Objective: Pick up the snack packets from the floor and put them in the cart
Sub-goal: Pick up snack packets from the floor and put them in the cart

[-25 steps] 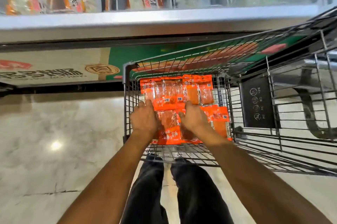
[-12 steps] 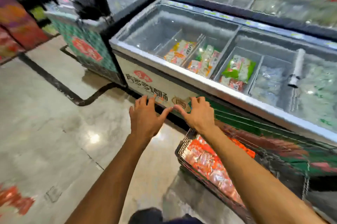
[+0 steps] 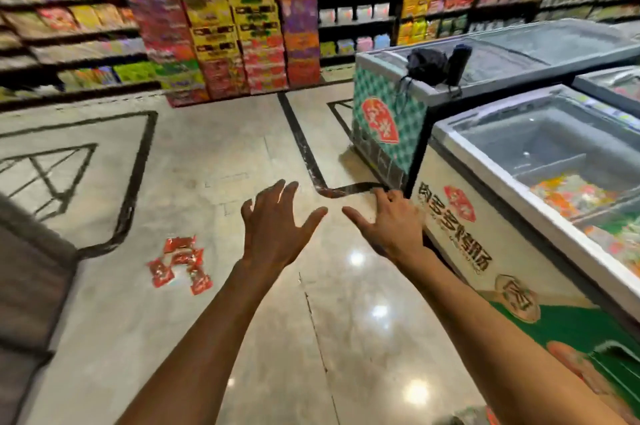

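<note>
A small heap of red snack packets (image 3: 180, 264) lies on the glossy stone floor (image 3: 214, 154), low and to the left, just beside a black line inlaid in the tiles and near a grey fixture (image 3: 24, 268) at the left edge; the packets overlap one another and nothing touches them; the left hand (image 3: 277, 227) hangs in the air to their right, well apart from them, palm down, fingers spread wide and holding nothing; the right hand (image 3: 389, 222) hovers near it, thumb stretched toward the left hand, fingers loosely curled and also holding nothing, close to the front wall of a chest freezer (image 3: 460, 227); through that freezer's glass lid show divided bins, the nearer ones holding blurred orange, yellow and green packs; behind it stands a second freezer (image 3: 388, 119) with a green patterned side, a dark bundle (image 3: 427, 62) resting on its lid; shelves (image 3: 363, 9) crowded with bright packets line the back wall
</note>
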